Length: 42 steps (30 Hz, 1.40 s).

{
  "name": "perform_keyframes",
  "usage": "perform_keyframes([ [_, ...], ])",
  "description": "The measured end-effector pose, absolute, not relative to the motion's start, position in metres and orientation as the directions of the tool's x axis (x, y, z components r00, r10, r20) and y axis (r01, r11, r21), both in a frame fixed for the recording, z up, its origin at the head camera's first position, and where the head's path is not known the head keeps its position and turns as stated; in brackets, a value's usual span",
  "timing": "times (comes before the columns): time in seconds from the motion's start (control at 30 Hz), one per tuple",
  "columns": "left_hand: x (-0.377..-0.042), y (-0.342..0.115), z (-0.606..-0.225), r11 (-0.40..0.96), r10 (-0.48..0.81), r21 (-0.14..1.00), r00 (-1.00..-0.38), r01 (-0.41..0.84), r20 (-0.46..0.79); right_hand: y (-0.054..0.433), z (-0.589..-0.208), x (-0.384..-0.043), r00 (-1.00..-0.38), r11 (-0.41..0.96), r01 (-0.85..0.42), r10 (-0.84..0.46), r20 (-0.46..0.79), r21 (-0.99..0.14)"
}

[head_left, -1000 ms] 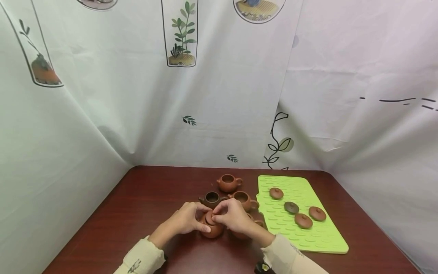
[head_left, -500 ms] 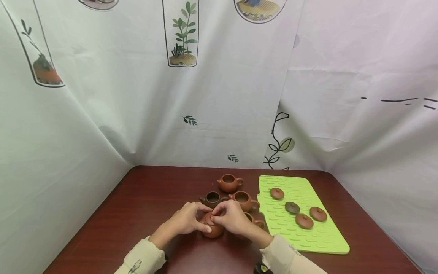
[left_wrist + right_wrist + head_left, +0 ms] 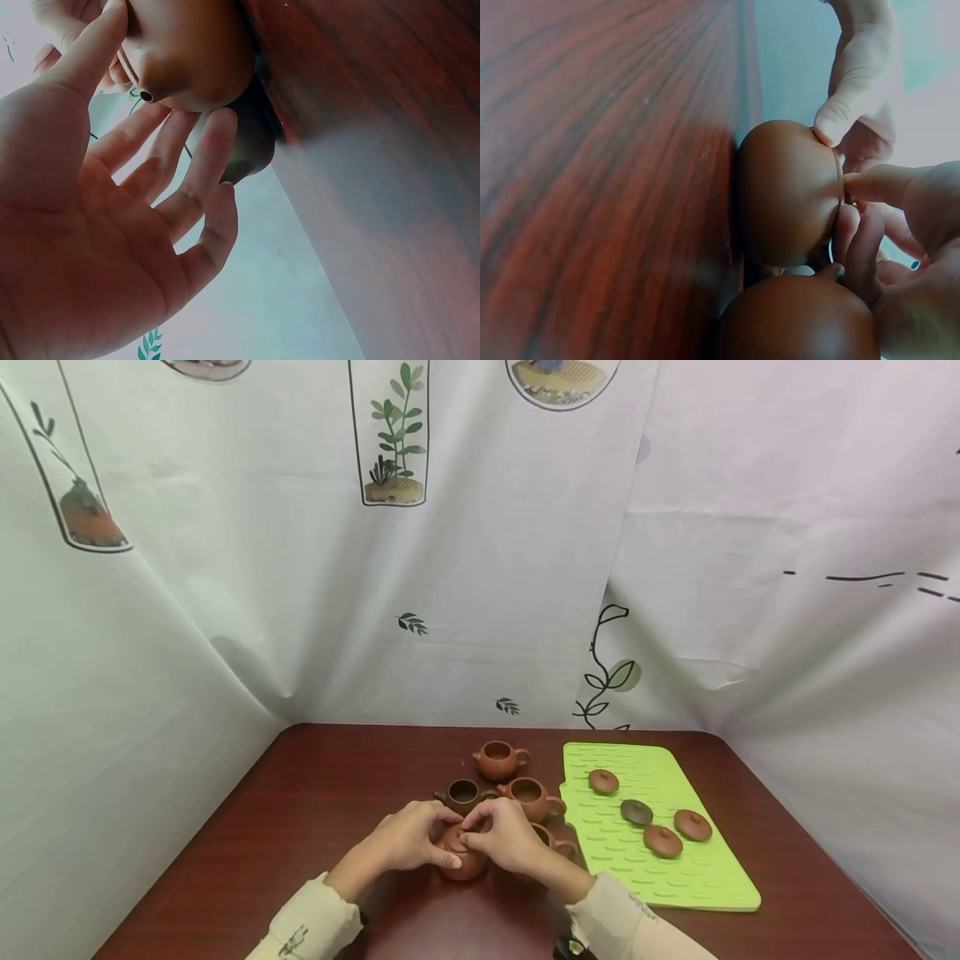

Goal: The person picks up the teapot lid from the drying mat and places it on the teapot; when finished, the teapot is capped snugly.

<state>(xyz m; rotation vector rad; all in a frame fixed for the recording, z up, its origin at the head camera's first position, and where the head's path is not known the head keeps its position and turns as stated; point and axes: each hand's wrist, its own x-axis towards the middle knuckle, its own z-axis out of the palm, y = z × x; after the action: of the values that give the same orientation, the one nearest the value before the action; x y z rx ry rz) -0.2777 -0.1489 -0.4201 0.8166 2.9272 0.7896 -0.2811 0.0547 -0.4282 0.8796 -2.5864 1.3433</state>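
Note:
A reddish-brown clay teapot (image 3: pixel 465 867) stands at the front of a group of teapots. My left hand (image 3: pixel 408 837) holds it around the spout side, thumb at the top near the rim and fingers along the far side. In the left wrist view the spout of the teapot (image 3: pixel 199 56) shows between thumb and fingers. My right hand (image 3: pixel 508 837) pinches the knob of the lid (image 3: pixel 453 840), which sits level in the teapot's mouth. In the right wrist view, the lid's thin edge lies against the top of the teapot (image 3: pixel 787 195); the knob is mostly hidden by fingertips.
Lidless teapots stand close behind: a dark one (image 3: pixel 462 793), a brown one (image 3: pixel 529 797) and a farther one (image 3: pixel 498 762). Another brown teapot (image 3: pixel 553 842) is partly behind my right hand. On the right, a green mat (image 3: pixel 622 881) bears several lids, including a dark lid (image 3: pixel 637 812).
The lid sat tilted and off-centre on the teapot's mouth a second ago; it has come down level into the opening. Both hands have stayed nearly in place.

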Motion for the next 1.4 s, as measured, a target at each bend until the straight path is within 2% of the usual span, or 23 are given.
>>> perform_keyframes([
  [0.27,-0.277,-0.151,-0.42,0.735,0.503,0.461,-0.856,0.497,0.121,0.058,-0.426,-0.279,-0.821,0.443,-0.549,-0.446,0.357,-0.709],
  [0.57,-0.27,-0.142,-0.408,0.76,0.517,0.38,-0.845,0.527,0.137,0.086,-0.42,-0.273,-0.829,0.428,-0.538,-0.423,0.366,-0.726],
  [1.0,-0.27,-0.109,-0.408,0.747,0.514,0.333,-0.817,0.576,0.26,0.129,-0.414,-0.266,-0.835,0.442,-0.543,-0.375,0.403,-0.714],
  [1.4,-0.267,-0.083,-0.415,0.726,0.527,0.283,-0.771,0.627,0.357,0.171,-0.415,-0.256,-0.883,0.477,-0.463,-0.319,0.344,-0.747],
])
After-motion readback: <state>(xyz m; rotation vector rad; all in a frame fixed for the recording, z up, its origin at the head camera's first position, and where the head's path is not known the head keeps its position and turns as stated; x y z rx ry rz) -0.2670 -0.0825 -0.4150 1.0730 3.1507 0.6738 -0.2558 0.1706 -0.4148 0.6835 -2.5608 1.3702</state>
